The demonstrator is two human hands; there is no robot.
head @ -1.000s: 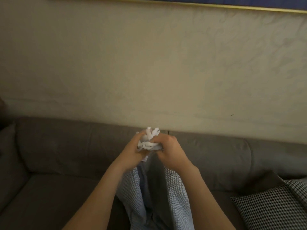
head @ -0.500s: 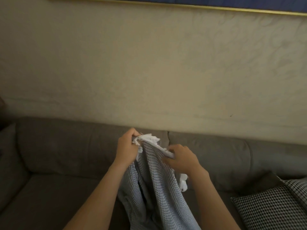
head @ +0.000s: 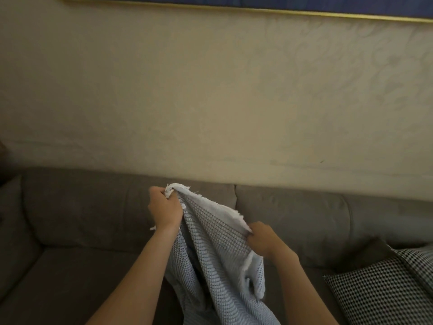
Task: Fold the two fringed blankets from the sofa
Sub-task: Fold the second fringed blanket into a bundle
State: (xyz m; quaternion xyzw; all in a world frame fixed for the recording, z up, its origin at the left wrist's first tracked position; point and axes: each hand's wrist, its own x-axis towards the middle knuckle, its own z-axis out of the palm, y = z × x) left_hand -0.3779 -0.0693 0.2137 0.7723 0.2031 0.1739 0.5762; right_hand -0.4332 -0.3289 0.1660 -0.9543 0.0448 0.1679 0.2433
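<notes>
Blanket [head: 210, 249] hangs centre frame in front of the sofa [head: 82, 207], its lower part off the bottom edge. Left hand [head: 165, 208]: grip fisted on the upper corner, at the fringe [head: 174, 186]. Right hand [head: 262, 239]: grip pinching the top hem, down-right. I read it as light, limp waffle knit. I'd hold the hem corners, not the tassels.

Loses the lower folds of the blanket [head: 218, 259] and both forearms below the near edge, the checked cushion [head: 379, 289] past the right edge, the sofa [head: 82, 207] at both sides, and all but a gold-rimmed strip of the picture frame [head: 234, 3] at the top. Buries the fingertips of the left hand [head: 165, 208] in the bunched fringe and tucks those of the right hand [head: 263, 241] behind the blanket's hem. Cannot make out the dark shape [head: 2, 160] at the far left edge.
</notes>
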